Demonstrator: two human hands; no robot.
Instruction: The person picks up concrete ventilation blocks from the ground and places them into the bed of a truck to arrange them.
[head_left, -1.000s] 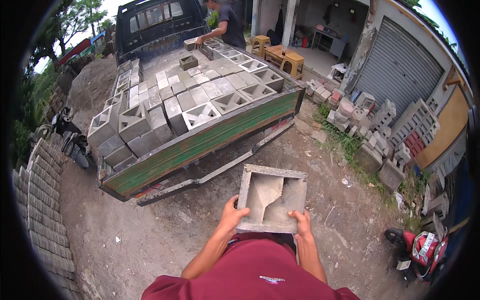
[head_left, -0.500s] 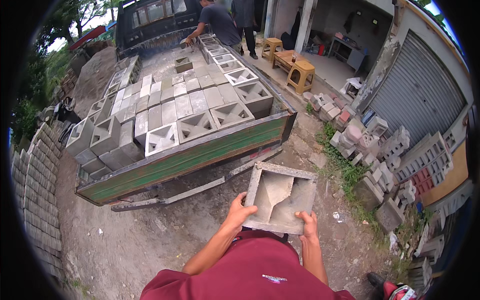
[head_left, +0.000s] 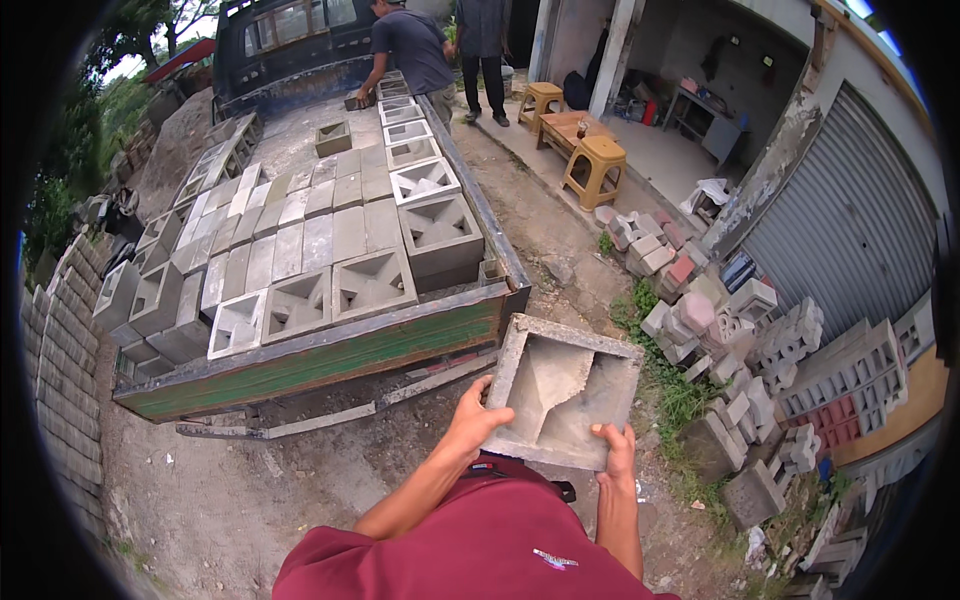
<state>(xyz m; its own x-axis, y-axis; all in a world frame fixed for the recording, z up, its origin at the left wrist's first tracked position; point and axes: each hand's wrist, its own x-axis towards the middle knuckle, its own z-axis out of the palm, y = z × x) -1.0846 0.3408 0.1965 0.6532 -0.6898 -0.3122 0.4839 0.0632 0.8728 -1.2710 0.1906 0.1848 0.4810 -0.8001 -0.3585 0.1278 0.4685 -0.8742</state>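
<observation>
Between both hands I carry a square concrete ventilation block (head_left: 560, 385), held in front of my body with its hollow face toward me. My left hand (head_left: 474, 418) grips its left edge, thumb over the rim. On the opposite side my right hand (head_left: 616, 452) clasps the lower right edge, its thumb on the face. Ahead stands a truck bed with a green tailgate (head_left: 320, 362). Rows of grey concrete blocks (head_left: 290, 250) fill much of it, and hollow ventilation blocks (head_left: 372, 284) line its rear edge.
A person (head_left: 410, 50) bends over the truck's far side, handling a block; another person (head_left: 483, 60) stands beside. Plastic stools (head_left: 596, 168) and a low wooden table (head_left: 572, 130) are beyond. Loose concrete pieces (head_left: 720, 310) lie along the right wall. Stacked tiles (head_left: 65, 370) rise at the left.
The truck and its load have shifted left and nearer in my view. I still hold the block in the same grip. The bending person's arm has moved slightly.
</observation>
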